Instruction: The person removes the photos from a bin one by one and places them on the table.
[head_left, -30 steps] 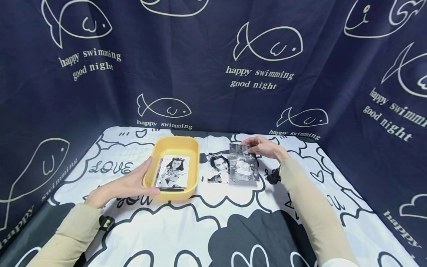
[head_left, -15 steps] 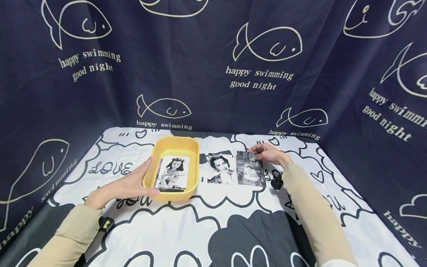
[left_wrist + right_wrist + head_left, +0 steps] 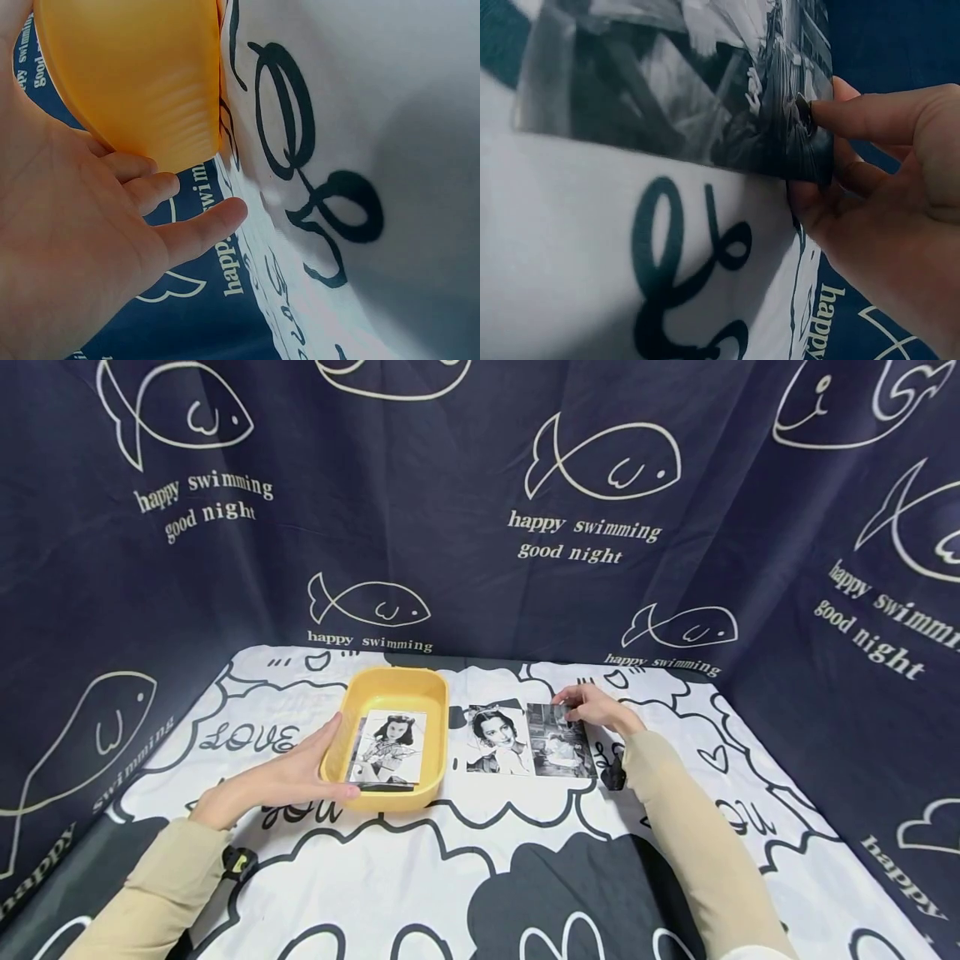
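With the right grip (image 3: 600,707) pinching the far corner of the photo (image 3: 561,752), on or just above the surface (image 3: 360,881) beside the portrait (image 3: 497,742), and the left grip (image 3: 296,768) holding the tub (image 3: 405,801), sideways drift could ruck the two together, or hard squeezing crease that corner.

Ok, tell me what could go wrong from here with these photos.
The right grip pinches the darker photo only near one corner, so it might slip or bend. The portrait photo lies close beside it and could get dragged along. Photos in the yellow tray overlap unevenly, so more might slide askew.
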`<state>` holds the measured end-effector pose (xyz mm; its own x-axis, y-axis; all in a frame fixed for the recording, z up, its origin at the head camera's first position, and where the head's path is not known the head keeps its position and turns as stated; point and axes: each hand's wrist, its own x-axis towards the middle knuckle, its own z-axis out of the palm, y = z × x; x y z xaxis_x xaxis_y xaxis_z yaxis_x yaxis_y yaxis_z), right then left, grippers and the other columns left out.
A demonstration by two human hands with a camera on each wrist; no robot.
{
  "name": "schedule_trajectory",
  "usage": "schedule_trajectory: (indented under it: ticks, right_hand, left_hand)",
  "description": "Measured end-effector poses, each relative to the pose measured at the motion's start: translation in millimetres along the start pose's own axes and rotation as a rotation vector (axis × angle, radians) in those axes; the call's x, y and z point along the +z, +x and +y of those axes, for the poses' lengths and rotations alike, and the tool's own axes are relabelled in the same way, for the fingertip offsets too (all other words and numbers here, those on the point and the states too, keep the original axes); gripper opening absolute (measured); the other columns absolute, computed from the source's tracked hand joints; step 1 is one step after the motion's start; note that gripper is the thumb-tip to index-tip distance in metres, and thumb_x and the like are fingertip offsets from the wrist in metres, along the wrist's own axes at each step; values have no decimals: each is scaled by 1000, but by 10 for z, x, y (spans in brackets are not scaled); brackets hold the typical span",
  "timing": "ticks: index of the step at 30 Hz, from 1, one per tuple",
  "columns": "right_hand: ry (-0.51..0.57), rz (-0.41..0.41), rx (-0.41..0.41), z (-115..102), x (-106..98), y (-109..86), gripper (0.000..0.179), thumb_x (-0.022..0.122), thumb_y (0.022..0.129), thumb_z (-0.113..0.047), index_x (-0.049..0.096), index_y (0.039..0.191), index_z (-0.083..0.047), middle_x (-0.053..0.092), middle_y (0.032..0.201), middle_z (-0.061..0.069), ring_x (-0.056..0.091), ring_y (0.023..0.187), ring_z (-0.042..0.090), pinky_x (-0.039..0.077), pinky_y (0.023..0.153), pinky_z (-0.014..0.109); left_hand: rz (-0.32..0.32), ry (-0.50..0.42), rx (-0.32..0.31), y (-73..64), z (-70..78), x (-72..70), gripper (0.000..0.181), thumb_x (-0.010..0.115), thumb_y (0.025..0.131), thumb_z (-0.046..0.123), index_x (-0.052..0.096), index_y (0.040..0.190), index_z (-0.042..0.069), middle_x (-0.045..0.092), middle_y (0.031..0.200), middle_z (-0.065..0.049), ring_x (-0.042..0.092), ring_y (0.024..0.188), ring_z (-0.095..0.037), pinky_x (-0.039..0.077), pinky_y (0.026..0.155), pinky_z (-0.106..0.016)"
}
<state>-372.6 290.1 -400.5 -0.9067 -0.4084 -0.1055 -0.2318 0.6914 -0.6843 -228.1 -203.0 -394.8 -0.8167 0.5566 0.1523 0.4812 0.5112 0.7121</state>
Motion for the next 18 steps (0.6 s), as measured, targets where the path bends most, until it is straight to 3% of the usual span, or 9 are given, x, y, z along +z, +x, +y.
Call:
schedule_trajectory:
  ticks: [4,9,18]
  right_hand:
    - [-32,32,-7,-5,36,7,38,59,78,11,62,116,7,61,100,21,48,84,21,39,76,26]
    - [-68,54,-5,4,59,29,37,60,74,12,64,111,8,48,80,11,39,73,17,34,70,26]
    - [-69,65,-9,-68,78,65,36,60,71,13,63,106,7,51,80,11,42,71,16,36,66,25]
  left_hand:
    - [-4,-4,-8,-4,-2,-3,116,81,75,32,-3,155,34,16,160,-16,26,142,-40,25,111,-67]
    - [-9,12,-27,-7,-11,-4,117,81,76,37,-5,155,31,12,161,-16,22,145,-39,23,112,-66]
    - [-9,30,-29,0,-35,-4,119,81,75,38,-7,155,28,8,162,-20,20,145,-42,22,111,-68]
